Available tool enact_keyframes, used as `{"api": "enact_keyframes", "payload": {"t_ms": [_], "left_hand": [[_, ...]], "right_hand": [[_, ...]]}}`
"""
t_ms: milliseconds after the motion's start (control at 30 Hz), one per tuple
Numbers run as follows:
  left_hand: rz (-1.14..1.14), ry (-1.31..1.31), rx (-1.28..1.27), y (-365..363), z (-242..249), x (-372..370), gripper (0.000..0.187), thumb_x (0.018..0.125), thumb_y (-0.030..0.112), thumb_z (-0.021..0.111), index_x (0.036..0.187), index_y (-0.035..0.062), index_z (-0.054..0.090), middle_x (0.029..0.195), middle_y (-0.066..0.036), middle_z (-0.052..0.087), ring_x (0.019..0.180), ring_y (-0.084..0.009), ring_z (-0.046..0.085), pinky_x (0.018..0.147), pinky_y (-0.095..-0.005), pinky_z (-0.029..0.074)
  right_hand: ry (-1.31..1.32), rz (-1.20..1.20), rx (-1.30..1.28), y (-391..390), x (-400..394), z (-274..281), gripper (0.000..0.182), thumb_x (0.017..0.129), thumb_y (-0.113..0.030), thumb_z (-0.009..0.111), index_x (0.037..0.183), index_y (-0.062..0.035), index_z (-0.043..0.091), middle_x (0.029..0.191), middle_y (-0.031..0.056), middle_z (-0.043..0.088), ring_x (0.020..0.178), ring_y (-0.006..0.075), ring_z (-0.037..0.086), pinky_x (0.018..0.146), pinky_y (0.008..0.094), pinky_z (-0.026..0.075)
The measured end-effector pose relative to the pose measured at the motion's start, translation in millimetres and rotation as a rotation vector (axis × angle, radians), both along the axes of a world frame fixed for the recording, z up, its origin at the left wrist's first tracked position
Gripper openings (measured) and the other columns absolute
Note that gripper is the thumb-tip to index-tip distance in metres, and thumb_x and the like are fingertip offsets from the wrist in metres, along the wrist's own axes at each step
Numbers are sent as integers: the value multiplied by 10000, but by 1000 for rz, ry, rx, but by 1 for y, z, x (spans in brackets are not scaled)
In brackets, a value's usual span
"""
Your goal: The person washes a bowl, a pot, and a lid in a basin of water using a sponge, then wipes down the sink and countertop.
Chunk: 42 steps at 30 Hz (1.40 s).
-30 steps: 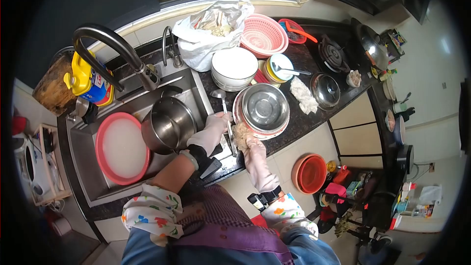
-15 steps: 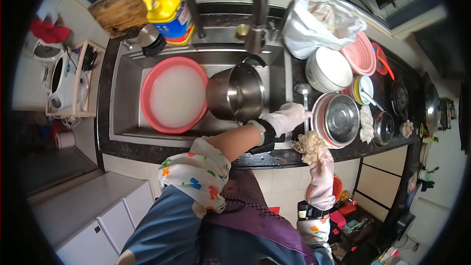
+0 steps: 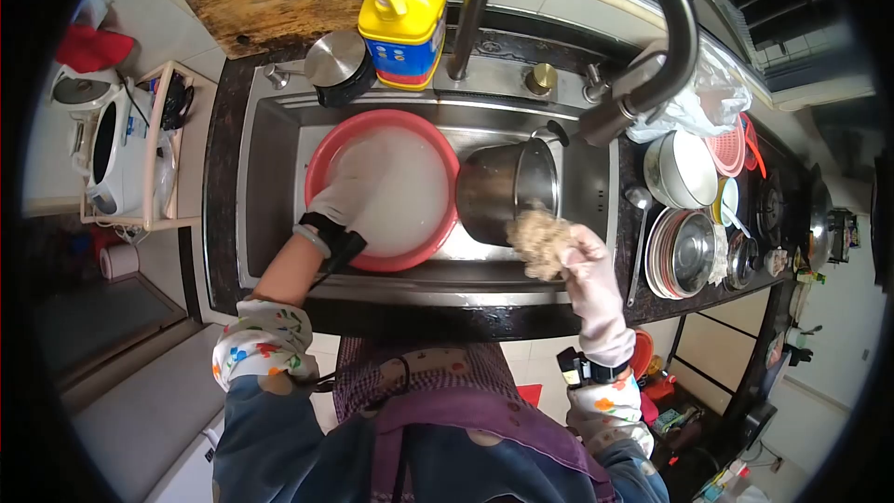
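My gloved left hand point(image 3: 346, 194) reaches into a pink basin point(image 3: 451, 168) on the left side of the sink. Cloudy whitish water point(image 3: 410, 196) hides its fingers. Gripped in my gloved right hand point(image 3: 594, 279) is a crumpled beige scrubbing cloth point(image 3: 538, 244), held above the sink at the near right edge of a steel pot point(image 3: 498, 186). The pot stands tilted against the basin, its black handle point(image 3: 551, 133) toward the back.
A curved faucet point(image 3: 643, 98) overhangs the sink's right side. A yellow and blue jug point(image 3: 403, 23) and a cutting board point(image 3: 270, 0) stand behind. On the right counter are a ladle point(image 3: 638, 237), stacked plates and bowls point(image 3: 689, 251), a white bowl point(image 3: 687, 170) and a plastic bag point(image 3: 712, 102).
My left hand has moved from beside the ladle on the right counter into the basin's water. My right hand has brought the scrubbing cloth from the counter edge over the sink. The view has shifted.
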State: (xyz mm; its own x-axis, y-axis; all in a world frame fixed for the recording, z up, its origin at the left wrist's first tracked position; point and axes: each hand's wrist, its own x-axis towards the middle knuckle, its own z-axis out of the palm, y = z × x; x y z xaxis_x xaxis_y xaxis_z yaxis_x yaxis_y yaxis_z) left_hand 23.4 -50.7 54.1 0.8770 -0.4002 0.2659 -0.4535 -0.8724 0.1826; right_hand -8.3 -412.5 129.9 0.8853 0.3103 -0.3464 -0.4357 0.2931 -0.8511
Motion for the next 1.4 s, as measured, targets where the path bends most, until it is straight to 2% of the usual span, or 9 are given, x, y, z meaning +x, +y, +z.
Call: {"api": "enact_keyframes", "payload": {"t_ms": [233, 333, 600, 900, 1000, 1033, 1100, 1300, 1400], "left_hand": [[687, 1210, -680, 41, -82, 12, 421, 800, 309, 569, 1137, 57, 557, 1033, -124, 606, 979, -243, 565, 856, -327, 421], [682, 1254, -579, 21, -110, 23, 316, 786, 316, 541, 873, 27, 634, 742, -171, 630, 695, -317, 615, 651, -428, 470], [328, 1223, -291, -27, -82, 0, 452, 815, 439, 489, 1072, 88, 614, 1159, -135, 589, 1027, -309, 582, 869, -404, 442], [-180, 1126, -121, -42, -74, 16, 198, 896, 177, 473, 1006, 49, 576, 906, -111, 629, 852, -225, 625, 752, -349, 497], [-77, 1424, -1310, -44, -163, -5, 232, 893, 83, 441, 1094, -18, 496, 1044, -126, 570, 888, -287, 598, 837, -455, 509], [-315, 1189, -1112, -31, -202, -12, 254, 906, 68, 433, 1148, -3, 459, 1040, -97, 552, 910, -264, 592, 807, -480, 512], [536, 1653, -1609, -32, -103, 5, 240, 913, 58, 451, 1147, 11, 463, 975, -94, 559, 819, -206, 593, 773, -415, 521], [562, 1492, -1345, -3, -85, 2, 223, 886, 31, 485, 1094, -5, 559, 792, -117, 616, 518, -128, 516, 389, -252, 355], [613, 1394, -1059, -3, -62, -3, 209, 847, 51, 491, 1024, -5, 585, 670, -138, 624, 365, -85, 366, 335, -231, 259]], "right_hand": [[148, 12, -86, 88, 12, -19, 81, 846, -43, 583, 922, -15, 592, 817, -9, 592, 712, 49, 509, 687, 205, 415], [199, 43, -136, 94, 6, -28, 151, 849, -114, 611, 961, -16, 586, 861, -6, 601, 736, 55, 518, 682, 219, 427], [247, -36, -165, 102, -20, -50, 123, 849, -69, 592, 960, -16, 588, 929, 30, 625, 848, 108, 578, 783, 267, 462], [252, -42, -250, 110, -4, -41, 116, 845, -57, 584, 956, -23, 590, 882, 15, 611, 790, 92, 558, 737, 241, 450], [232, -53, -243, 110, 6, -54, 98, 837, -67, 587, 928, -30, 584, 868, 7, 603, 772, 77, 541, 716, 234, 438], [237, -69, -291, 113, 11, -58, 92, 833, -70, 589, 917, -33, 581, 866, 5, 602, 775, 73, 537, 714, 232, 434], [178, -118, -326, 126, 27, -66, 89, 825, -64, 595, 905, -31, 575, 845, 9, 599, 761, 80, 539, 700, 230, 434], [195, 130, -930, 191, 69, -92, 238, 761, -22, 575, 998, -14, 598, 863, 84, 635, 772, 146, 590, 673, 281, 478], [313, 135, -338, 202, 56, -176, 195, 827, -69, 579, 1015, -25, 605, 860, 64, 639, 762, 142, 598, 645, 287, 482]]}}
